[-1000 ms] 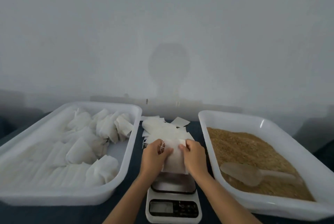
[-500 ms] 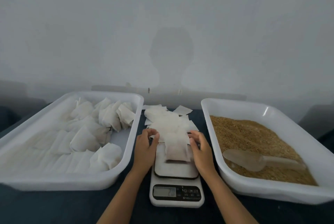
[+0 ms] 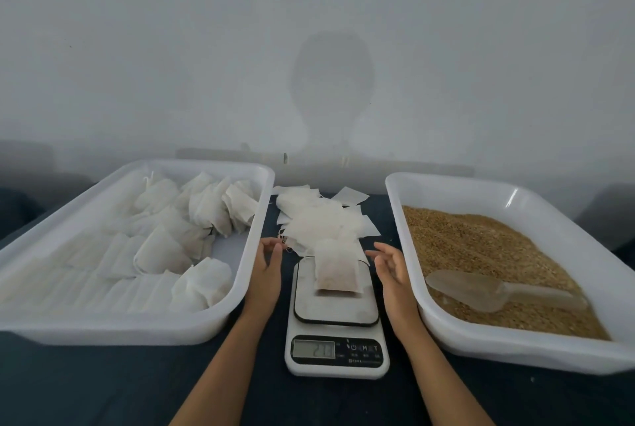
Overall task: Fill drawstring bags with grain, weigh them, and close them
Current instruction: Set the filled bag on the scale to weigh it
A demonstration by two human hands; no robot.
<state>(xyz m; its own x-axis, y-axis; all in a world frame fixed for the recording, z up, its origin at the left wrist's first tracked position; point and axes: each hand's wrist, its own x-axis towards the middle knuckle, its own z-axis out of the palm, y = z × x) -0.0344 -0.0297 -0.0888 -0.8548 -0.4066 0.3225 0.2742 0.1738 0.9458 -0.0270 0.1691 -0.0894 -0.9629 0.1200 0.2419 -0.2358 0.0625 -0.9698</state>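
Head view: scale [image 3: 336, 355] display blurred

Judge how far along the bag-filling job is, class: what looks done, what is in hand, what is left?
Done: closed bags sit in the left tray. In hand: one filled bag lies on the scale, both hands open beside it. Left: closing it, then filling the empty bags from the grain tray.

A thin, matt mesh-cloth bag [image 3: 336, 267] lies on a scale [image 3: 336, 319] with a smooth brushed-metal plate and white plastic body. Glossy white plastic trays [image 3: 515, 350] flank it; a translucent plastic scoop [image 3: 481, 290] rests on coarse brown grain [image 3: 481, 243].
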